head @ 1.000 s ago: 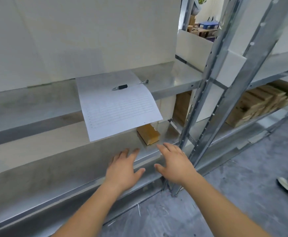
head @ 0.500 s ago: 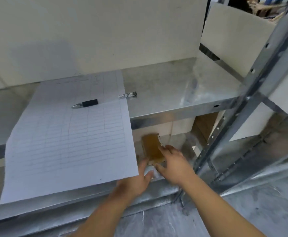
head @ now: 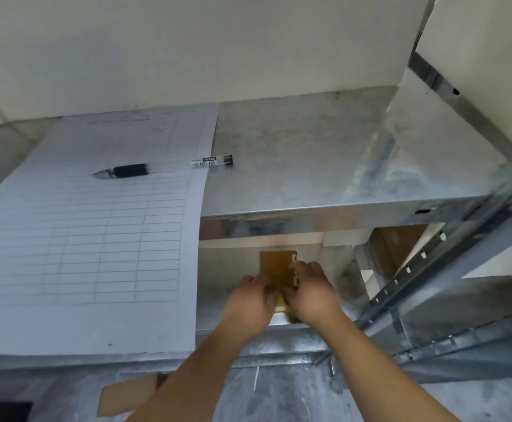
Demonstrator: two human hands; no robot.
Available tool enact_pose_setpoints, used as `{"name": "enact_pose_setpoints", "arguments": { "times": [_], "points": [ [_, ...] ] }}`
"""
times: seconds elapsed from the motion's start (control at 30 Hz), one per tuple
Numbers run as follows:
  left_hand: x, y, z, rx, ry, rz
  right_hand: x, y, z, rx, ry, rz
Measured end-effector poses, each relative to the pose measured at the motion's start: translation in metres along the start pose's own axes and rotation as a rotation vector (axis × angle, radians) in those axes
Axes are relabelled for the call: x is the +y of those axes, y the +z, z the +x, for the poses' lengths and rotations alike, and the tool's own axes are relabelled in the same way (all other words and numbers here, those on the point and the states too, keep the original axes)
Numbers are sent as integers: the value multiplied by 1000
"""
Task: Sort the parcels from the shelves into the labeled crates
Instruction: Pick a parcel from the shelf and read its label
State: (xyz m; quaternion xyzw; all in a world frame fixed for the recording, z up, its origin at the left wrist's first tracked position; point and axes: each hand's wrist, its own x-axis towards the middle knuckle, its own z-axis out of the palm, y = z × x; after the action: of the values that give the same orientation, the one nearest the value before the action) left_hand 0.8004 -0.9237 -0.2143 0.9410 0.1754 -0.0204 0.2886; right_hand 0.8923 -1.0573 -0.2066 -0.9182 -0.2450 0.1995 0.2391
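Observation:
A small brown taped parcel (head: 276, 268) lies on the lower metal shelf (head: 218, 312), under the upper shelf (head: 309, 166). My left hand (head: 250, 303) grips its near left side. Its near right side is held by my right hand (head: 312, 292), whose fingers curl over the edge. The parcel's near end is hidden by both hands. No crate is in view.
A ruled paper form (head: 96, 233) hangs over the upper shelf's front edge, with a black pen (head: 123, 171) on it. A grey upright post (head: 449, 257) stands right of my hands. Brown cardboard (head: 400, 248) sits behind it. Flat cardboard (head: 126, 394) lies on the floor.
The view has dropped closer to the shelves. Both hands went from hovering open at the shelf edge to reaching in and closing on the brown parcel.

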Motion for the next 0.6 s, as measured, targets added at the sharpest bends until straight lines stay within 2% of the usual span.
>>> {"name": "enact_pose_setpoints", "arguments": {
  "times": [0.07,0.13,0.2,0.27,0.43,0.6],
  "points": [
    [-5,3,-9,10,-33,-55,6,6,-10,7,35,182],
    [-9,4,-22,-44,-136,-197,14,7,-19,-79,73,331],
    [-14,7,-34,-105,-207,-280,20,8,-28,-187,92,378],
    [-16,9,-46,-147,-199,-314,20,9,-40,-253,73,345],
    [-15,11,-86,-102,-171,-326,16,28,-84,-187,9,304],
    [-26,-6,-129,-2,-131,-319,-1,49,-116,-61,-119,401]
  ]
}}
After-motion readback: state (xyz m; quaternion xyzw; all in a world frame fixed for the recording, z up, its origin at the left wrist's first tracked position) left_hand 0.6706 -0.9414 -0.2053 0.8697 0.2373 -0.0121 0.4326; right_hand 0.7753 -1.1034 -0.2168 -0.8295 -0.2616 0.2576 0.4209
